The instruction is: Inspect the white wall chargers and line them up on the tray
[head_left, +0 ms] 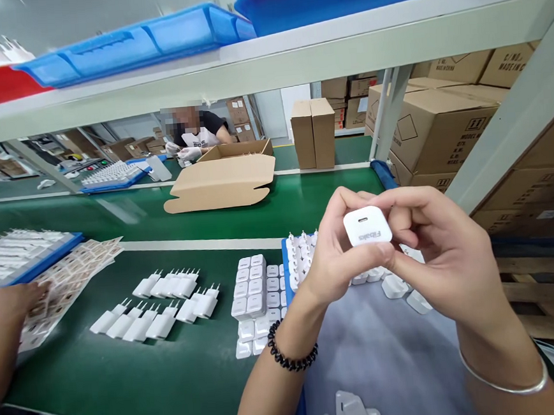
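Where the view begins, at the lower edge: loose chargers [353,412] lie on the grey mat [388,346] below the wrists; a dropped piece would likely land among them and be hard to tell apart.
Left hand [331,257]: thumb and fingertips closed on the left side of the white charger [367,226].
Right hand [446,252]: fingers closed on its right side and top.
White charger: raised in the air between both hands, above the mat, port face toward the camera; pinched only at the edges of a smooth shell, so it could twist out.
Blue tray [285,264]: just behind the hands, with chargers standing prongs up; a fall there might topple some.
Green belt [151,377]: neat rows of chargers [155,306] left of the tray; a bounce could scatter them.
Co-worker's hand [11,302]: far left on label sheets [71,275], well apart; a clash seems unlikely.
Cardboard box [222,183]: lying flat across the belt, out of reach.
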Available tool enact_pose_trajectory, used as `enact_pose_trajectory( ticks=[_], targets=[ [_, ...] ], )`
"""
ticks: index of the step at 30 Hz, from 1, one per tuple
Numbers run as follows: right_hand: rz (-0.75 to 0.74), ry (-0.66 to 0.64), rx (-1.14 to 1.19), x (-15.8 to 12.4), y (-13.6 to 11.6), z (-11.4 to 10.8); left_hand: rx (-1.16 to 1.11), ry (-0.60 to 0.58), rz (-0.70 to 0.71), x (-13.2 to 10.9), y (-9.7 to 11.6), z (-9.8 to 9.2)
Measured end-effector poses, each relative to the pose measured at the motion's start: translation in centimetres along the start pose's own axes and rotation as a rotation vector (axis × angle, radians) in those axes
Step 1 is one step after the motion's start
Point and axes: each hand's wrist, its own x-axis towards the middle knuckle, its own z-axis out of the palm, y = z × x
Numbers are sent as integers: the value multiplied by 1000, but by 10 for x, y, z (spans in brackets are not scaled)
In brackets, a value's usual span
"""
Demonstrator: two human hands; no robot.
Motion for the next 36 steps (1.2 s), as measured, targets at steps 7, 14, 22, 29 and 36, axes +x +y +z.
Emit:
enact_pose_trajectory(
  ticks=[7,14,22,29,36],
  targets=[
    [-10,-33,-45,-5,1,5,18,95,6,-1,5,10],
    [51,34,0,-3,-2,-2,19,-21,-59,1,9,2],
    [105,37,61,-5,-6,-12,3,-154,-24,-3,6,-3],
    [27,72,25,-7,-8,-6,50,-38,-51,-8,5,8],
    [25,71,25,-7,-8,-4,76,-34,-73,-5,13,6]
  ],
)
